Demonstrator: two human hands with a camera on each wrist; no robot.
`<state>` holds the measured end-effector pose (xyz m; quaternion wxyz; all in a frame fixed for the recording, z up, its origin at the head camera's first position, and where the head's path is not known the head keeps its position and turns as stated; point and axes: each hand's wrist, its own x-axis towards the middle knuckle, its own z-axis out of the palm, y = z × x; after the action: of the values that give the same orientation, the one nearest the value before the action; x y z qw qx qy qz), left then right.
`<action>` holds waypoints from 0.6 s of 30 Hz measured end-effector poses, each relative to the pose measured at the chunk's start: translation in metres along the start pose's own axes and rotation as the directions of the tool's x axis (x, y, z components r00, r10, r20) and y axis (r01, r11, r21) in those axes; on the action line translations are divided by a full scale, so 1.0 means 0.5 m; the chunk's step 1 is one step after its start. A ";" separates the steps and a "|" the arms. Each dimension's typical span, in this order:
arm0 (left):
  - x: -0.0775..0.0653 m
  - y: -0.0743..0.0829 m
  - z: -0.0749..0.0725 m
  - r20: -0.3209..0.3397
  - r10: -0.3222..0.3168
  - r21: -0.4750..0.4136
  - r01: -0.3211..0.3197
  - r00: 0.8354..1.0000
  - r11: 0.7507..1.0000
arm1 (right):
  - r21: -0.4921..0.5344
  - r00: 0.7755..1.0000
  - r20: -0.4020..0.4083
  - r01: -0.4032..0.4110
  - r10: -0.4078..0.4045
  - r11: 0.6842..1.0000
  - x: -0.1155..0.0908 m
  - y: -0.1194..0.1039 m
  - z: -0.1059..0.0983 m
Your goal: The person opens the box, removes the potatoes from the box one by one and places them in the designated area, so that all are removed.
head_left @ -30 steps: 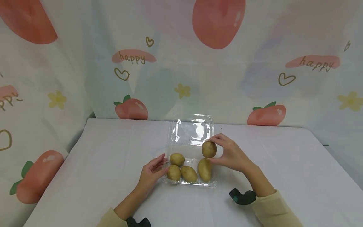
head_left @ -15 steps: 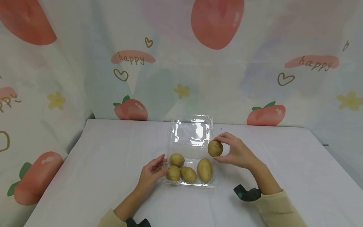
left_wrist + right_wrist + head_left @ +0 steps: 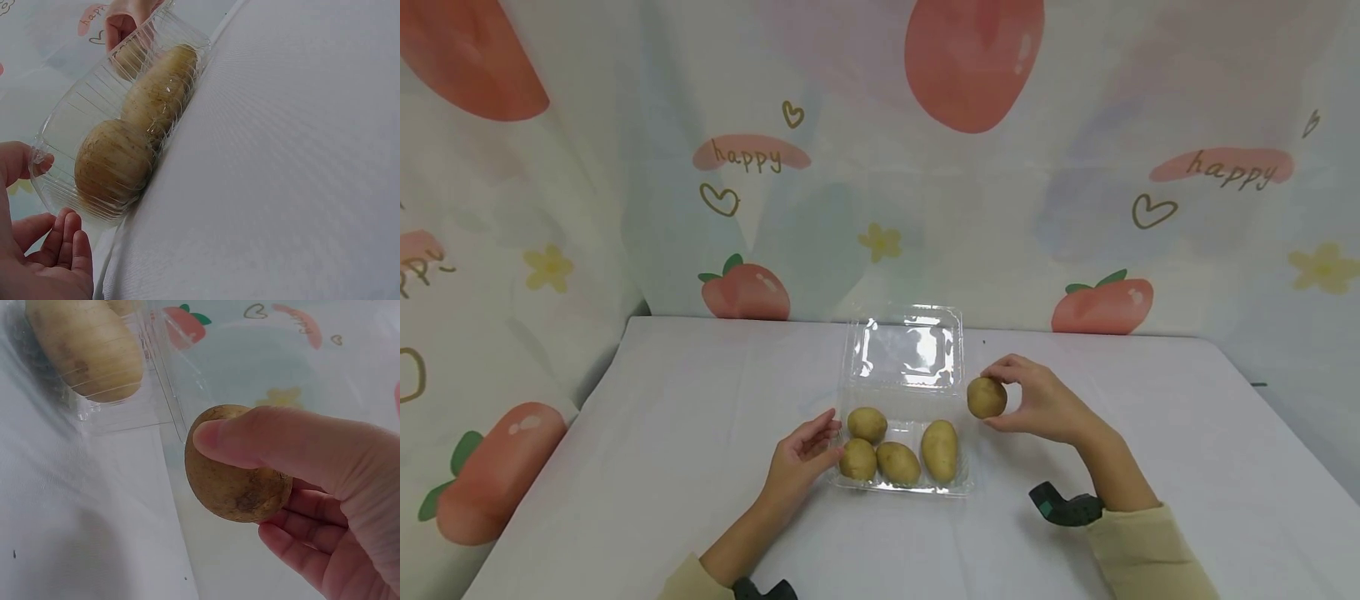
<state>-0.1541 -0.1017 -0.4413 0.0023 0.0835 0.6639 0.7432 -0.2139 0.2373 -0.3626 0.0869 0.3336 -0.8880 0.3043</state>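
A person's left hand (image 3: 802,457) reaches in from a beige sleeve (image 3: 694,578), thumb at the rim of a clear container (image 3: 910,433), its other fingers loosely bent and apart from the thumb. Just right of the container, the right hand (image 3: 1037,404) angles inward, fingers clamped on a round potato (image 3: 985,398) above the white surface (image 3: 700,400). Four other potatoes (image 3: 940,451) lie inside; behind the raised lid (image 3: 898,346), a printed backdrop (image 3: 962,217) repeats "happy".

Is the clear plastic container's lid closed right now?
No, the lid is open, leaving the four potatoes inside uncovered.
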 end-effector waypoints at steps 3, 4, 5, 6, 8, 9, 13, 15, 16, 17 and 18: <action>0.000 0.000 0.000 0.000 0.000 0.002 0.000 1.000 1.000 | 0.013 0.999 0.021 -0.030 0.030 0.999 -0.003 0.004 0.001; 0.000 0.000 0.000 0.000 0.000 0.003 0.000 1.000 1.000 | 0.017 0.999 0.030 -0.043 0.042 0.999 -0.003 0.006 0.002; 0.000 0.000 0.000 -0.001 0.000 0.003 0.000 1.000 1.000 | 0.023 0.998 0.038 -0.058 0.057 0.998 -0.004 0.008 0.003; 0.000 0.000 0.000 -0.001 0.000 0.001 0.000 1.000 1.000 | 0.028 0.996 0.048 -0.073 0.072 0.997 -0.004 0.011 0.005; 0.000 0.000 0.000 0.000 0.003 0.000 -0.003 1.000 1.000 | 0.036 0.993 0.064 -0.103 0.101 0.994 -0.006 0.017 0.009; 0.000 -0.001 0.000 0.000 0.002 0.002 -0.002 1.000 1.000 | 0.038 0.991 0.071 -0.118 0.115 0.992 -0.007 0.020 0.011; 0.000 -0.001 0.000 0.001 0.004 0.005 -0.004 1.000 1.000 | 0.039 0.983 0.094 -0.159 0.155 0.986 -0.012 0.034 0.016; 0.001 -0.001 0.000 0.001 0.003 0.006 -0.003 1.000 1.000 | 0.041 0.981 0.104 -0.169 0.164 0.985 -0.014 0.040 0.018; 0.001 -0.001 0.000 0.000 0.003 0.006 -0.003 1.000 1.000 | 0.043 0.980 0.108 -0.171 0.166 0.984 -0.015 0.043 0.018; 0.001 -0.001 0.000 0.000 0.003 0.006 -0.003 1.000 1.000 | 0.043 0.980 0.112 -0.171 0.165 0.984 -0.016 0.046 0.019; 0.001 -0.001 0.000 0.000 0.003 0.005 -0.003 1.000 1.000 | 0.041 0.979 0.116 -0.174 0.168 0.984 -0.017 0.048 0.019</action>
<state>-0.1545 -0.1017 -0.4416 0.0010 0.0844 0.6656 0.7415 -0.2224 0.2503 -0.3848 0.0017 0.2747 -0.9087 0.3142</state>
